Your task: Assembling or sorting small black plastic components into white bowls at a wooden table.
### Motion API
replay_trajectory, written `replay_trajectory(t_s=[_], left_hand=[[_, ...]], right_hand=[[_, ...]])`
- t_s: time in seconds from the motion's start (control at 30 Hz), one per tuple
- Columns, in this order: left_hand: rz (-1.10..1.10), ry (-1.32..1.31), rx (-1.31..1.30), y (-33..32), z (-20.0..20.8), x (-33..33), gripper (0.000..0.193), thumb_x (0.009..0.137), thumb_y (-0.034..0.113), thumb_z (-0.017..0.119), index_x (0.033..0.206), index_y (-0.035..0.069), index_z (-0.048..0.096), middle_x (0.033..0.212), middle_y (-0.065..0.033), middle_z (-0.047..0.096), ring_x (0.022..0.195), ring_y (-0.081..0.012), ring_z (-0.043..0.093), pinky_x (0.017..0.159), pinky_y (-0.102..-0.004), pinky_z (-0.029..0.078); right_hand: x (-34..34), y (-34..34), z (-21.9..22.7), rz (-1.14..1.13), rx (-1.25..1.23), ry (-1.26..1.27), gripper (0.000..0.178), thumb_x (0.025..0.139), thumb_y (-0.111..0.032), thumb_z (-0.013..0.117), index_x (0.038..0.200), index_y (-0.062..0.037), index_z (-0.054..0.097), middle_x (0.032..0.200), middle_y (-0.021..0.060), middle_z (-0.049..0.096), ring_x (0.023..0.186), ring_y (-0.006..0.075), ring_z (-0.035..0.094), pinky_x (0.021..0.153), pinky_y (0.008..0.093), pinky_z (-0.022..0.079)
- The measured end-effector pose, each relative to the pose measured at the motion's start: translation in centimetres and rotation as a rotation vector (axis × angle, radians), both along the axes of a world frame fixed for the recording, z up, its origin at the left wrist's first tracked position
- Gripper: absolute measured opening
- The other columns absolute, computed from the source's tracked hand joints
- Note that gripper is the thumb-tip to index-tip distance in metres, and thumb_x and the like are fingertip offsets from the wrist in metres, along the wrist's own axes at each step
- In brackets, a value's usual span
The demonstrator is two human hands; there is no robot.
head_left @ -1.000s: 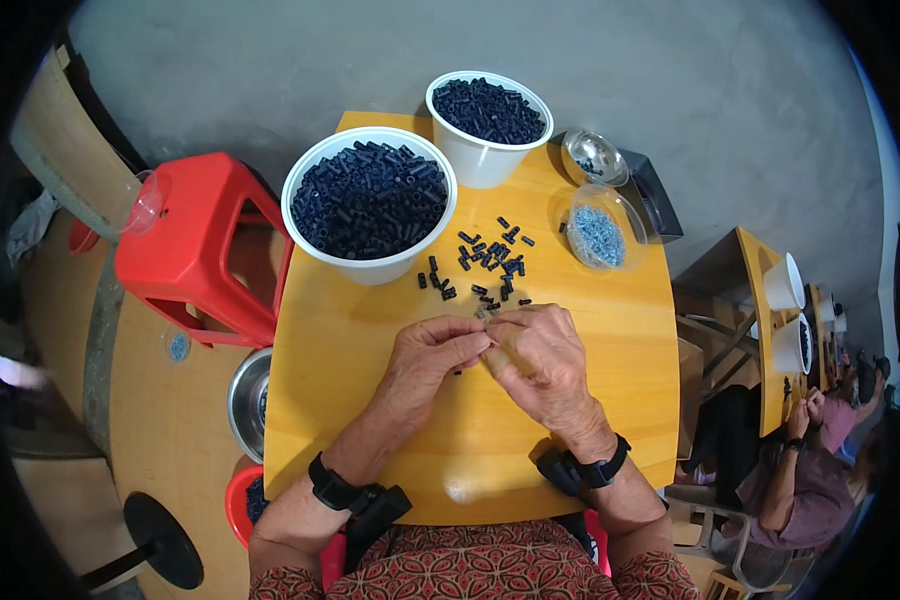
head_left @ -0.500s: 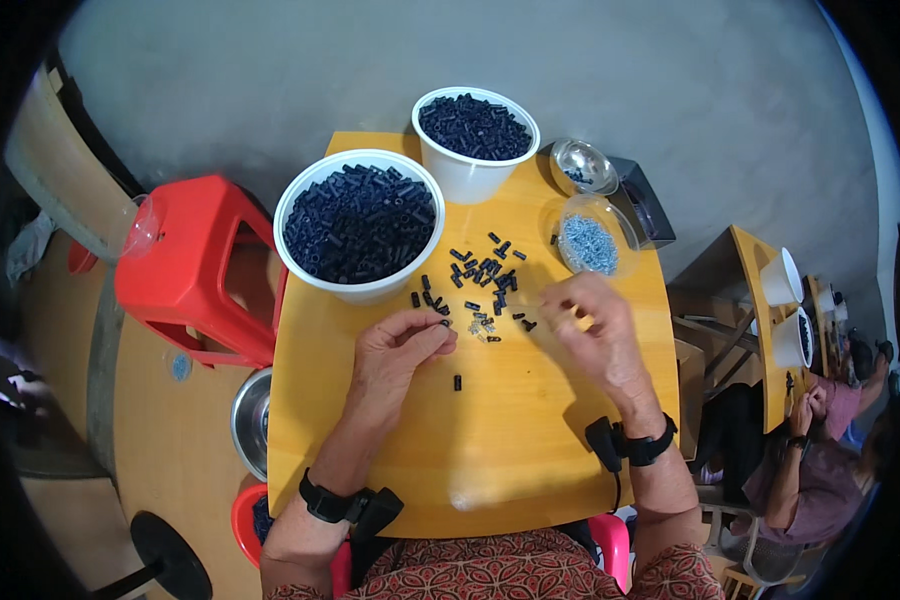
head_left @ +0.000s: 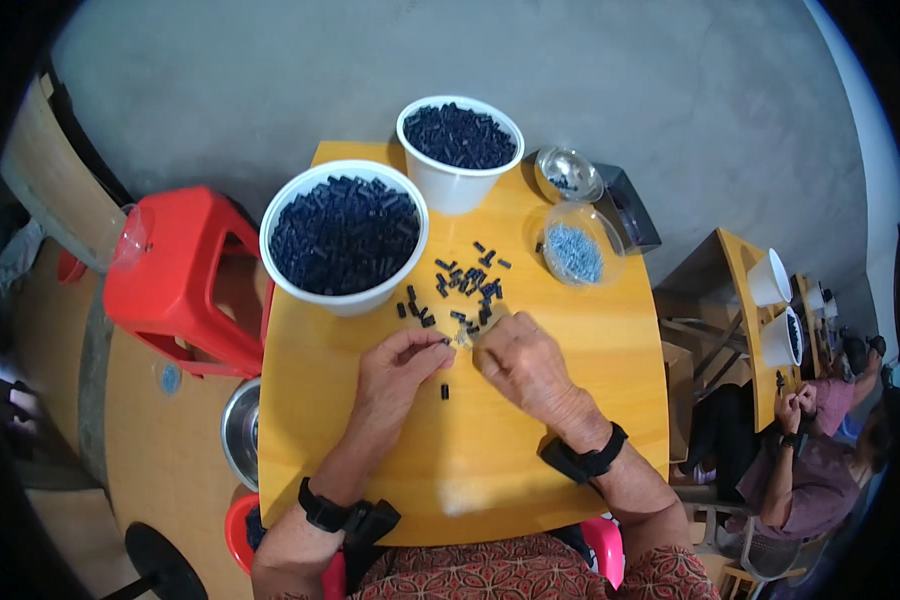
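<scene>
1. Just beyond the patterned red shirt (head_left: 490,574), both forearms reach over the table (head_left: 470,490), a black strap (head_left: 324,508) on each wrist.
2. Near the middle of the tabletop, the left hand (head_left: 395,372) has its thumb and forefinger pinched together on a small black tube (head_left: 447,342), mostly hidden by the fingertips.
3. Just to its right, apart from it, the right hand (head_left: 530,368) is turned knuckles up with its fingers curled under; whether they grip anything cannot be told.
4. Between the hands lie a few small silvery bits (head_left: 463,339); one loose black tube (head_left: 445,391) rests on the wood nearer the person.
5. Beyond the fingers, a loose scatter of black tubes (head_left: 470,283) spreads over the smooth, yellow, glossy wood.
6. Left of the scatter stands a round white tub (head_left: 355,304), heaped with matte black tubes; farther back is another white tub (head_left: 455,193), also full.
7. To the right, a clear plastic bowl (head_left: 615,265) holds shiny silvery pieces, with a metal bowl (head_left: 575,163) and a black box (head_left: 632,205) behind.
8. Off the table's left side stand a metal basin (head_left: 238,430) and a red plastic stool (head_left: 155,285).
9. Farther right, another person (head_left: 805,495) sits at a wooden table (head_left: 765,405), before a plain grey wall (head_left: 620,70).
</scene>
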State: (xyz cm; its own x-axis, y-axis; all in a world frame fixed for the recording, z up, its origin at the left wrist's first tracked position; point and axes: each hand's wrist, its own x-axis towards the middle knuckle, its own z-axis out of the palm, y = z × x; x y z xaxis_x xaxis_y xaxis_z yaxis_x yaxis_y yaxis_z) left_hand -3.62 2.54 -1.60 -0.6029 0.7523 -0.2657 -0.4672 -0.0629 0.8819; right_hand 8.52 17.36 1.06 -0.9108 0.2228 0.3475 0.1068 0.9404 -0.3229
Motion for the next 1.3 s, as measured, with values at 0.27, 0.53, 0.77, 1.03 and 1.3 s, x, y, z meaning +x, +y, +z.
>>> replay_trajectory(t_s=[0.27,0.53,0.77,1.03,1.3], left_hand=[[-0.094,-0.007,0.194,0.1,-0.1,1.1,0.016,0.084,0.003,0.067,0.100,0.000,0.065,0.091,-0.0074,0.068,0.083,-0.0132,0.064,0.076,-0.0229,0.050],[-0.131,-0.020,0.170,-0.3,0.5,1.8,0.018,0.085,0.006,0.066,0.102,0.001,0.064,0.093,-0.0096,0.069,0.084,-0.0161,0.066,0.074,-0.0251,0.049],[-0.118,-0.070,0.209,-0.2,0.5,1.7,0.015,0.086,0.006,0.066,0.100,0.002,0.064,0.091,-0.0088,0.069,0.084,-0.0149,0.066,0.072,-0.0245,0.048],[-0.096,-0.022,0.169,-0.3,0.6,1.7,0.016,0.085,0.007,0.067,0.100,0.002,0.065,0.090,-0.0075,0.069,0.083,-0.0139,0.066,0.072,-0.0240,0.048],[-0.151,-0.076,0.226,-0.5,-0.1,1.6,0.015,0.086,0.007,0.064,0.099,0.000,0.066,0.092,-0.0071,0.068,0.084,-0.0134,0.064,0.078,-0.0248,0.050]], right_hand=[[0.6,-2.5,2.1,-0.208,-1.142,0.253,0.007,0.083,0.003,0.064,0.090,0.0014,0.065,0.083,0.0008,0.065,0.073,0.0034,0.057,0.066,0.0200,0.047],[0.3,-3.4,0.6,-0.149,-1.310,0.445,0.010,0.086,0.004,0.060,0.095,0.0014,0.065,0.084,0.0011,0.064,0.073,0.0058,0.059,0.071,0.0208,0.048],[0.0,-4.1,0.3,-0.078,-1.404,0.480,0.009,0.087,0.002,0.060,0.096,0.0022,0.063,0.085,0.0033,0.064,0.073,0.0068,0.059,0.070,0.0215,0.048],[0.1,-4.2,-0.6,-0.161,-1.117,0.474,0.007,0.083,0.004,0.064,0.090,0.0023,0.064,0.082,0.0044,0.063,0.075,0.0078,0.058,0.067,0.0231,0.048],[1.2,-3.8,0.5,-0.049,-0.391,0.378,0.020,0.071,0.002,0.072,0.089,-0.0013,0.065,0.085,0.0107,0.062,0.075,0.0230,0.059,0.069,0.0307,0.049]])
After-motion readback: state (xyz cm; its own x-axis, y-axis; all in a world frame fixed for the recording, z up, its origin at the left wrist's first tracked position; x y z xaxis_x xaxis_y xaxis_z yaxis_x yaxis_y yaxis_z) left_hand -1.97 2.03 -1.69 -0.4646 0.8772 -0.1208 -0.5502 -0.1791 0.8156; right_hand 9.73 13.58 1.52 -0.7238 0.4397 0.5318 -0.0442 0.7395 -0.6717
